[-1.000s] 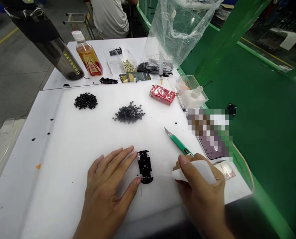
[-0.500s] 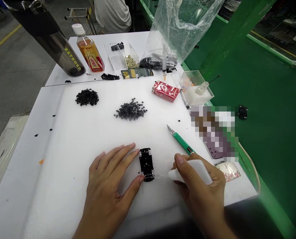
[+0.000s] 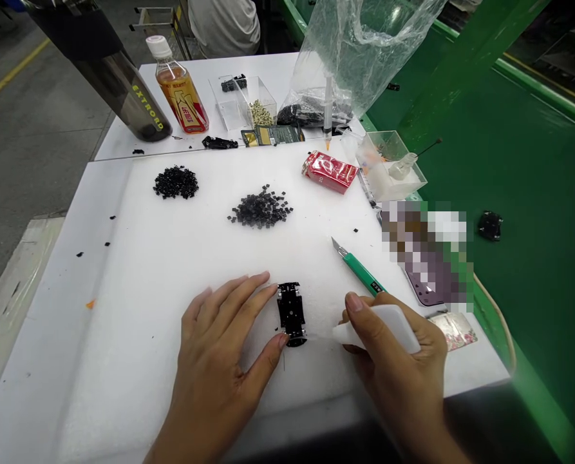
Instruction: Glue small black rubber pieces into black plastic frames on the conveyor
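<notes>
A small black toy car chassis (image 3: 291,312) with shiny metal bits at its corners lies on the white work surface. My left hand (image 3: 224,348) lies beside it with fingers spread; the thumb tip touches its lower left corner and the index fingertip its upper left corner. In my right hand (image 3: 398,361) is a white squeeze bottle (image 3: 396,325), tilted on its side, its narrow tip pointing left at the chassis's lower end. A thin, faint nozzle seems to reach from the tip towards the chassis. Just beyond the right hand lies a green craft knife (image 3: 362,270).
Farther up lie a pile of black squares (image 3: 262,207), a pile of small black parts (image 3: 176,182) and a crumpled red carton (image 3: 329,171). Behind stand a drink bottle (image 3: 183,96), a dark tumbler (image 3: 123,84), clear boxes (image 3: 388,171) and a plastic bag (image 3: 359,51). A person sits beyond.
The whole view has shifted slightly, so things appear farther right and a little higher. Both hands, the chassis and the squeeze bottle keep nearly the same positions relative to each other.
</notes>
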Tool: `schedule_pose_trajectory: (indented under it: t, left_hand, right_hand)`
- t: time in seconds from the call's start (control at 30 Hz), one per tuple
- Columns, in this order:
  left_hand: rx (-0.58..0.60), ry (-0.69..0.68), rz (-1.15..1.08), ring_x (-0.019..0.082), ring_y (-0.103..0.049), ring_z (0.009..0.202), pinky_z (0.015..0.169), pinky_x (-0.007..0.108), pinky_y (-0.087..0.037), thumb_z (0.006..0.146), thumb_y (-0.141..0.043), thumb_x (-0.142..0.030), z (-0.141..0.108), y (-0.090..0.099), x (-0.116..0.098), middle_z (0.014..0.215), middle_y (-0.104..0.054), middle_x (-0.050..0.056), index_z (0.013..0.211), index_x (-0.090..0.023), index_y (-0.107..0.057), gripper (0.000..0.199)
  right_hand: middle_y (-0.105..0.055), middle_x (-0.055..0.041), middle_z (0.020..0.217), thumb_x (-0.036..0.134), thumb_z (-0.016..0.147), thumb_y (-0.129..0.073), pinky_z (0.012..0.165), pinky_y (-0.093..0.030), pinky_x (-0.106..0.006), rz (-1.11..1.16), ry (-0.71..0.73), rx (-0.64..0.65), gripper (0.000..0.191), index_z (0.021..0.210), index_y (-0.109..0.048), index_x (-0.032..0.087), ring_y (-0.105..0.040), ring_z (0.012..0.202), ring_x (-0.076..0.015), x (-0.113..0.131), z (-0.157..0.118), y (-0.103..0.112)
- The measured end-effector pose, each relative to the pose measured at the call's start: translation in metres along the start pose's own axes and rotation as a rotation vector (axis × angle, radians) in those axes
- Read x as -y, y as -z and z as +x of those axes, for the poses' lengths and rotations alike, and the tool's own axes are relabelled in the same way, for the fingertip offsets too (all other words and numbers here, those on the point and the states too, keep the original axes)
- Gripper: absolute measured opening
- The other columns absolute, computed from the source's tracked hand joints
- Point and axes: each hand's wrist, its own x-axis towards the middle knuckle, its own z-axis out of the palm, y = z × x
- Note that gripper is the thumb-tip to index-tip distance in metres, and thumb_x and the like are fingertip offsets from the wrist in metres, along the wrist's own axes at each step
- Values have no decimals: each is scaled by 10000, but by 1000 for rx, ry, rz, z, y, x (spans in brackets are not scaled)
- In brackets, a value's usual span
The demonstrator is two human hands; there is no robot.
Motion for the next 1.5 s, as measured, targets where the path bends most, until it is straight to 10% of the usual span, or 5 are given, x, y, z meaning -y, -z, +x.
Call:
schedule_pose_trajectory:
  t: [0.53,0.67,0.97,1.3,1.5]
  left_hand:
    - [0,6,18,152,-364,1402,1208,404,-151,995,-509,-350,0,0,-1,1518,-453,-103,1427,-348,-438,438]
    - [-68,-61,60,162,-374,1382,1181,396,-178,985,-503,-328,1,-3,2,1491,-493,-60,1414,-299,-459,433]
    - [-207,-180,165,177,-416,1328,1155,376,-195,957,-523,-345,5,-9,9,1437,-558,-6,1390,-235,-500,447]
    - [-175,-150,163,207,-478,1309,1134,418,-220,954,-516,-341,3,-7,8,1461,-545,-17,1406,-259,-481,462]
    - [-154,-132,149,203,-479,1315,1137,416,-215,956,-509,-323,3,-5,4,1460,-543,-25,1406,-261,-470,457]
  right_hand:
    - [-325,64,545,446,833,-763,376,-337,-205,225,105,-126,352,779,-517,200,-350,426,-84,26,19,11]
    - [-621,-22,749,505,920,-649,655,-517,-332,-277,330,-64,423,1231,-629,219,-619,691,-180,54,65,14]
    - [-729,-53,922,188,800,-669,767,-516,-345,-1013,593,164,423,1222,-641,171,-686,846,-235,65,118,-5]
    - [-752,-114,977,230,871,-660,900,-558,-407,-900,792,-363,308,1147,-725,112,-726,892,-255,101,196,44]
    - [-687,-119,1173,204,964,-611,910,-566,-413,-482,1246,-631,312,1268,-665,162,-706,1001,-230,86,112,11]
